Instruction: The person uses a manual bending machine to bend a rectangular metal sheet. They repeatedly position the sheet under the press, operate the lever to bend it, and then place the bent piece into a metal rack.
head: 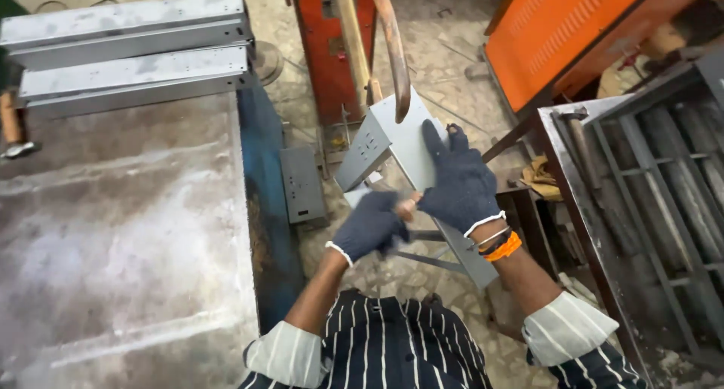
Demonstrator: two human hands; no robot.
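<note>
A grey bent sheet-metal channel (392, 140) with small punched holes is held in front of me under the curved copper arm (394, 50) of a red machine (328, 50). My right hand (456, 182), in a dark knit glove, lies flat on the channel's upper face and grips it. My left hand (371, 225), also gloved, is closed around the channel's lower edge. An orange band sits on my right wrist.
A large steel-topped table (121, 231) fills the left, with two long grey channels (128, 50) stacked at its far end. A small grey plate (303, 184) lies on the floor. An orange cabinet (573, 35) stands at the back right, a metal rack (648, 200) at right.
</note>
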